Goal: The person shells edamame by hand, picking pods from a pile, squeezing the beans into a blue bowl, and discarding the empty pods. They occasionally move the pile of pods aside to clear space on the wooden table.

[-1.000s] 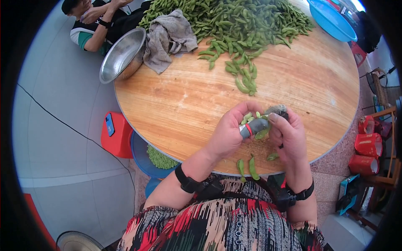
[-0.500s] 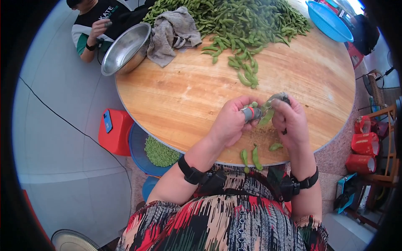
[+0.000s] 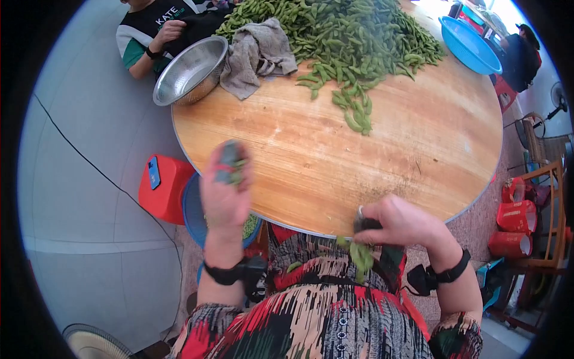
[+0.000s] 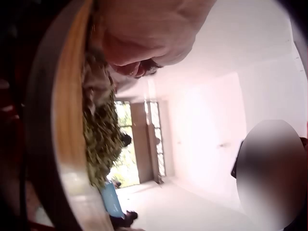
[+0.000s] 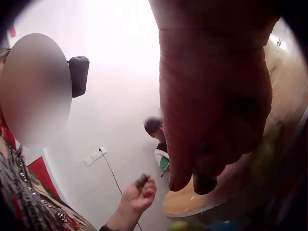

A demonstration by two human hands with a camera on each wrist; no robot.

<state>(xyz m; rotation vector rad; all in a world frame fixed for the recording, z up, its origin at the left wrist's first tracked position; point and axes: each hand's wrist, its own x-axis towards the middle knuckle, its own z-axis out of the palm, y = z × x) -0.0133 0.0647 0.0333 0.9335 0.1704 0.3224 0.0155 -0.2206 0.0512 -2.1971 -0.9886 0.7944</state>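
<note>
My left hand (image 3: 226, 191), blurred, is raised at the table's left front edge with its fingers curled around green shelled beans (image 3: 237, 173). Grey wrapping with a red band covers one of its digits. In the right wrist view the same left hand (image 5: 139, 195) is palm up. My right hand (image 3: 397, 222) is low at the front edge, a dark cover on a fingertip, its fingers loosely bent downward. Just below it, blurred green pods (image 3: 361, 258) are in front of the patterned clothing, beyond the table edge. Another pod (image 3: 293, 267) shows farther left.
A large heap of green bean pods (image 3: 353, 36) covers the far table (image 3: 287, 173). A metal bowl (image 3: 194, 69), a grey cloth (image 3: 257, 57) and a blue basket (image 3: 469, 45) stand around it. Below left are a blue basin (image 3: 194, 209) and a red stool (image 3: 161, 191). Another person (image 3: 158, 36) sits far left.
My hands, together over the table working a pod, have separated. The left went left toward the basin side with beans; the right came down to the edge. Loose pods there have left the tabletop.
</note>
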